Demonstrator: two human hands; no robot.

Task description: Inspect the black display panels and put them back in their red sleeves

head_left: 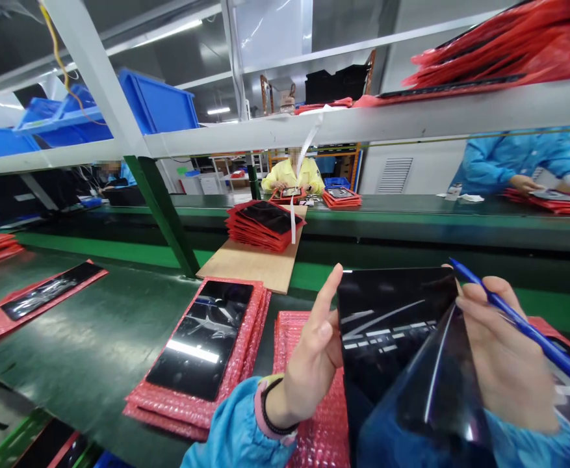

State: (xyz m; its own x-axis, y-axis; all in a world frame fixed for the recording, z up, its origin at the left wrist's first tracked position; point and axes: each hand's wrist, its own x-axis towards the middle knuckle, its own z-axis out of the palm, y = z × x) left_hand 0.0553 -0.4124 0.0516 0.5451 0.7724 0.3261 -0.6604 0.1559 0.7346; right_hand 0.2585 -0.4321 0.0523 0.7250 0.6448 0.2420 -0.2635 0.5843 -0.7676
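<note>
A dark, glossy panel [387,331] is held up at right of centre, above a green bench [94,344] and partly in front of red bubble wrap [321,429]. The left hand [314,357] grips its left edge, index finger straight and pointing up beside the top left corner; any fingers behind the panel are hidden. At the top right corner, the right hand [509,351] pinches a clear film [440,396] between thumb and fingers, with a blue pen [533,333] lodged in the same hand. The film slants over the lower right of the panel, a bright streak of light running down it.

The likeliest mishap is a slip: the left hand seems to bear most of the weight by one edge, so a sharp tug on the film could twist the panel loose. The pen is a second worry — its end sits just by the top right corner, and a turn of the wrist might drag it over the glass and scratch it. The film could also flop back and cling crookedly, and fingertips on the bare surface might leave smudges.

The panel's shiny face is turned to the wearer. Its long axis appears to run up and down the view, away from the body, with the top edge almost level — the lower end is cut off by the frame, so its full length cannot be told
</note>
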